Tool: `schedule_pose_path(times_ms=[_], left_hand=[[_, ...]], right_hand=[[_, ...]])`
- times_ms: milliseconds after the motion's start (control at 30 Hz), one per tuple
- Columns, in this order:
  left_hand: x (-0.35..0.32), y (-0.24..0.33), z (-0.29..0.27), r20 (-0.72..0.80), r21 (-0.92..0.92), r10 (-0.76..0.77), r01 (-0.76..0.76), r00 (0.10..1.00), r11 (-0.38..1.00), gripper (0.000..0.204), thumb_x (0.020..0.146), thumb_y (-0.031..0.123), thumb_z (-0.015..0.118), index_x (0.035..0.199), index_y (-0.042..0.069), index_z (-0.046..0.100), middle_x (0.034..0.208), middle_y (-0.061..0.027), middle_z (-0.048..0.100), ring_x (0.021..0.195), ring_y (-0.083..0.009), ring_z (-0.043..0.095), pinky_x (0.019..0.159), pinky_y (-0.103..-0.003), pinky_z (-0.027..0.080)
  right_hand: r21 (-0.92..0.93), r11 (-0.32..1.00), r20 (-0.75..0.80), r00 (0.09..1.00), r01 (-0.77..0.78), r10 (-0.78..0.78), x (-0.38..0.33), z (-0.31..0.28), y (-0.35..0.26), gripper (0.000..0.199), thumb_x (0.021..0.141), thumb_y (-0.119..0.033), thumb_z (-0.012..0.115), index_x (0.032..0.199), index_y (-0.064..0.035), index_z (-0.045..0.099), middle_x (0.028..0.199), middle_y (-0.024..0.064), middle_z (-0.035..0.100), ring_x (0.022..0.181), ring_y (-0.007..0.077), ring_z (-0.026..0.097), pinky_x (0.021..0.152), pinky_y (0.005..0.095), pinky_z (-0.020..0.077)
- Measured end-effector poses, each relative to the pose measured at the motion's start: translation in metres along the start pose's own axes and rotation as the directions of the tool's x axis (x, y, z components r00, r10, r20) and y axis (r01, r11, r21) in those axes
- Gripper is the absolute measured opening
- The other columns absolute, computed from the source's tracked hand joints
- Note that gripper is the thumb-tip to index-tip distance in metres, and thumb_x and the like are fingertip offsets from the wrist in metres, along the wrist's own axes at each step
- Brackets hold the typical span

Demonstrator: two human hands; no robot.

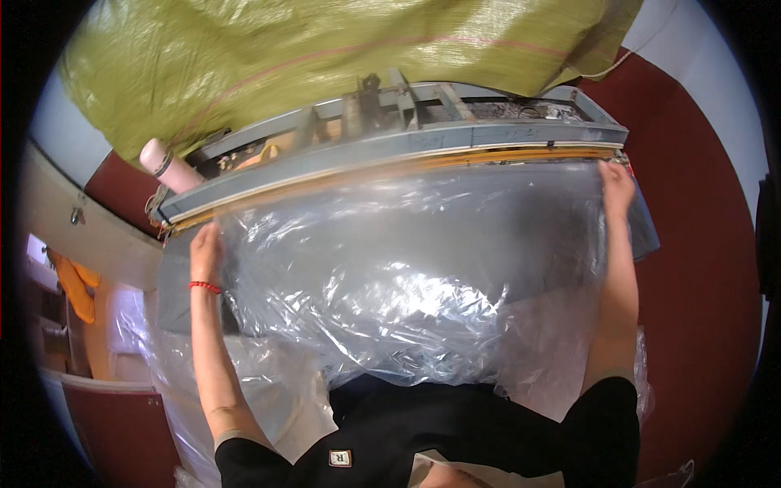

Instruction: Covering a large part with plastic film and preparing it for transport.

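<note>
A wide sheet of clear plastic film [390, 244] stretches between my two hands over a grey surface. My left hand [206, 250], with a red bead bracelet on its wrist, pinches the film's far left corner. At the far right corner, my right hand [617, 189] grips the same film with bent fingers. The film's far edge lies along an orange-brown strip [488, 154] on the front of a long grey metal frame machine [390, 150]. Creased, shiny film bunches toward my body.
A pink bottle [169, 166] leans at the machine's left end. Yellow-green woven sheeting [350, 49] hangs behind. An open cabinet [89, 244] with an orange glove-like item [76, 289] stands at left. Dark red floor [691, 244] extends to the right. More loose film [260, 374] hangs below.
</note>
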State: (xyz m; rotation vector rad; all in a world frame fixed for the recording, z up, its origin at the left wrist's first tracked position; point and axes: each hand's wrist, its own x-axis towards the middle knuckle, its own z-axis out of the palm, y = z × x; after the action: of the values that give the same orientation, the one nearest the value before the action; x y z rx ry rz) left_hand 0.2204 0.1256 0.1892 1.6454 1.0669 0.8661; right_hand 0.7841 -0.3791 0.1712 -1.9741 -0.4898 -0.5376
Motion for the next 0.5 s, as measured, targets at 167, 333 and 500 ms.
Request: schedule_pose_path(times_ms=[167, 333, 500], left_hand=[[-0.078, 0.075, 0.074, 0.259, -0.198, 0.091, -0.040, 0.962, 0.979, 0.019, 0.084, 0.029, 0.052, 0.078, 0.011, 0.055, 0.063, 0.0088, 0.043, 0.053, -0.0014, 0.035, 0.045, -0.017, 0.025], [-0.124, 0.111, 0.100, 0.408, -0.307, 0.046, 0.090, 0.912, 0.947, 0.014, 0.081, 0.022, 0.058, 0.079, 0.009, 0.058, 0.061, 0.0094, 0.046, 0.050, 0.0009, 0.034, 0.044, -0.015, 0.023], [-0.143, 0.120, 0.093, 0.444, -0.336, 0.109, 0.053, 0.889, 0.940, 0.014, 0.082, 0.021, 0.058, 0.082, 0.007, 0.058, 0.061, 0.0086, 0.047, 0.048, 0.0007, 0.033, 0.042, -0.015, 0.024]], right_hand=[[-0.439, 0.885, -0.362, 0.932, -0.156, -0.016, 0.004, -0.102, 0.038, 0.032, 0.077, -0.034, 0.059, 0.091, -0.0060, 0.062, 0.090, 0.0119, 0.061, 0.084, 0.0226, 0.057, 0.074, 0.0348, 0.0437], [-0.107, 0.969, -0.154, 0.959, 0.224, -0.239, -0.021, -0.034, -0.101, 0.026, 0.081, -0.022, 0.055, 0.101, -0.0042, 0.058, 0.097, 0.0087, 0.057, 0.089, 0.0179, 0.054, 0.080, 0.0296, 0.0412], [0.529, 0.797, 0.462, 0.689, 0.290, -0.558, -0.108, 0.061, -0.274, 0.027, 0.075, -0.004, 0.059, 0.101, -0.0040, 0.056, 0.099, 0.0045, 0.055, 0.089, 0.0121, 0.051, 0.078, 0.0236, 0.0408]])
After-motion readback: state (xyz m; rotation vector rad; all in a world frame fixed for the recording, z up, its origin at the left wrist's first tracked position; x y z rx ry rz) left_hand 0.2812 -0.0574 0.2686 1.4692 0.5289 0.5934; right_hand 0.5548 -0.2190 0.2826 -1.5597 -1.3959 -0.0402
